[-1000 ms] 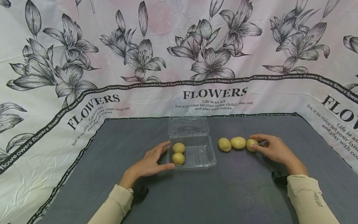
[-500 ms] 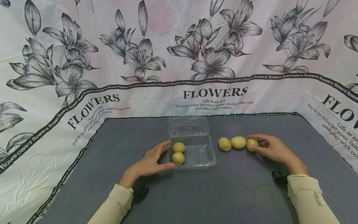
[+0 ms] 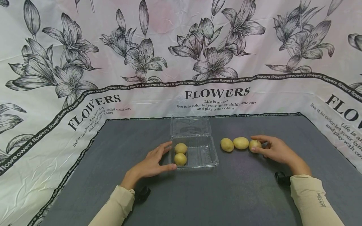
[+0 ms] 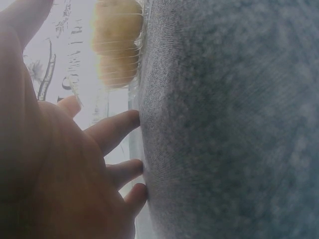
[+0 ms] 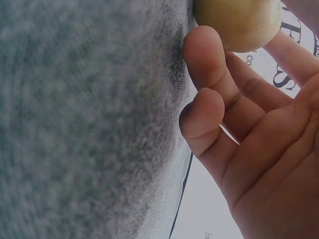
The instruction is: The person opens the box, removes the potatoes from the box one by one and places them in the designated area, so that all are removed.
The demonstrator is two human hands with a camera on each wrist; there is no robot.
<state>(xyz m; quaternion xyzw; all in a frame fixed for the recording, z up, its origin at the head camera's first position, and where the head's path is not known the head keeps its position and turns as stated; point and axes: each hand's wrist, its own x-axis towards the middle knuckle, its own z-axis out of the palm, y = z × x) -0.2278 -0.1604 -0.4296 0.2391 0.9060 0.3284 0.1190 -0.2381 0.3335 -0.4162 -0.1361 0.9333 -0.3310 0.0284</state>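
A clear plastic clamshell box (image 3: 200,155) stands on the grey table with its lid (image 3: 190,126) folded back. Two yellow lemons (image 3: 180,153) lie inside along its left side. My left hand (image 3: 151,164) is at the box's left end, fingers spread and fairly straight, the thumb by the front left corner. To the right of the box, my right hand (image 3: 278,151) pinches a lemon (image 5: 238,22) between thumb and fingers. That lemon is the right end of a row, beside an oval lemon (image 3: 241,143) and another lemon (image 3: 227,145). The fingers partly hide it.
The grey tabletop (image 3: 203,197) spreads in front of the box and the row of lemons. Behind it hangs a white cloth (image 3: 158,103) printed with flowers and lettering, meeting the table's back edge close behind the raised lid.
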